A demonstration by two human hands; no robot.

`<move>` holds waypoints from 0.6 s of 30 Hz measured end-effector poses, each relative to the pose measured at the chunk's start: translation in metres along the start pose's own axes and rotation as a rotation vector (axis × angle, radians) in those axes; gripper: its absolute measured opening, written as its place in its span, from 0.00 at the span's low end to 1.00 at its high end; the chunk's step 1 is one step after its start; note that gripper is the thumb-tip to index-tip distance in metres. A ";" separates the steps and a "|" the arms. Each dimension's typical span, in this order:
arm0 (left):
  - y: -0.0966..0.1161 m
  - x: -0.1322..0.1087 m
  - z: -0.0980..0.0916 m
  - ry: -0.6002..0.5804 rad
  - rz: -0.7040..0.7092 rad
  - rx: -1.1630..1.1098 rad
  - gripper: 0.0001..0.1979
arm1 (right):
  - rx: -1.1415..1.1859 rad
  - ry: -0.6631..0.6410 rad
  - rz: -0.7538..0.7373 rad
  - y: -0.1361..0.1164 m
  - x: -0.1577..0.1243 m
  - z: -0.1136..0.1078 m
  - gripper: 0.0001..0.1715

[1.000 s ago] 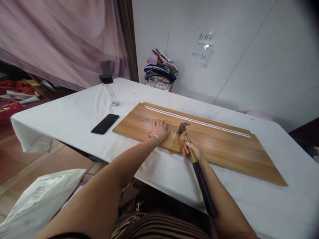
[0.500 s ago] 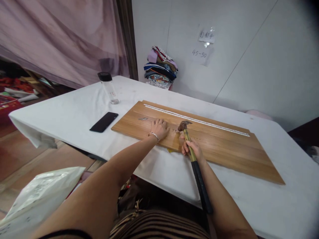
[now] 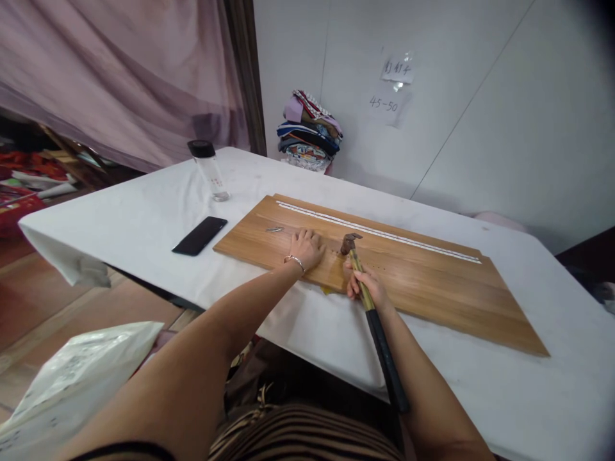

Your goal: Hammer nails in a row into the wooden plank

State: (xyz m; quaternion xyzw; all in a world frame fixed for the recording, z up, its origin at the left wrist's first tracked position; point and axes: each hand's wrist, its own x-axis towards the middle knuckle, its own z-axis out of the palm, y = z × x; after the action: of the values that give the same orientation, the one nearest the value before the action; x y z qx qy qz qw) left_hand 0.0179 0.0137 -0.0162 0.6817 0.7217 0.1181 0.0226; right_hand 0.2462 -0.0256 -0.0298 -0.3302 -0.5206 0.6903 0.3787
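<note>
My right hand (image 3: 368, 285) is wrapped round the upper part of a claw hammer (image 3: 368, 301), which has a rusty head and a black grip. The hammer head (image 3: 350, 243) is just above a wooden board (image 3: 442, 288). My left hand (image 3: 307, 248), with a bracelet at the wrist, lies palm down on the board, its fingers stretched forward. Left of it rest several thin metal nails (image 3: 275, 229). A row of small dark dots, nail heads or holes, runs along the board on either side of the hammer head. Whatever lies under my left palm is hidden.
A white-striped ruler or tape (image 3: 379, 230) runs along the board's far side. On the white tablecloth (image 3: 129, 218) are a black phone (image 3: 199, 235) and a clear bottle with a dark lid (image 3: 210, 169). Folded clothes (image 3: 311, 131) are stacked by the wall.
The hammer head has shifted slightly to the left with my right hand. My left hand stays in nearly the same spot on the board.
</note>
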 end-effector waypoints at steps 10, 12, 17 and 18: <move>0.001 -0.001 -0.001 0.005 -0.003 -0.010 0.19 | 0.018 0.011 -0.014 0.000 -0.002 0.000 0.24; 0.001 -0.001 -0.001 0.001 -0.002 -0.015 0.19 | 0.013 0.004 0.004 0.000 0.000 0.000 0.24; 0.002 0.000 -0.002 -0.003 -0.009 -0.007 0.20 | 0.010 -0.008 -0.012 0.001 -0.001 0.000 0.25; 0.002 0.000 -0.002 -0.004 -0.008 -0.005 0.20 | 0.013 -0.003 -0.023 0.001 -0.001 0.000 0.25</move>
State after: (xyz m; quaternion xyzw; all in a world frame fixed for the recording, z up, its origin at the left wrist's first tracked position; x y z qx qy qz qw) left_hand 0.0193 0.0134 -0.0142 0.6790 0.7241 0.1183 0.0263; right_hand 0.2465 -0.0269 -0.0306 -0.3206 -0.5206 0.6897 0.3880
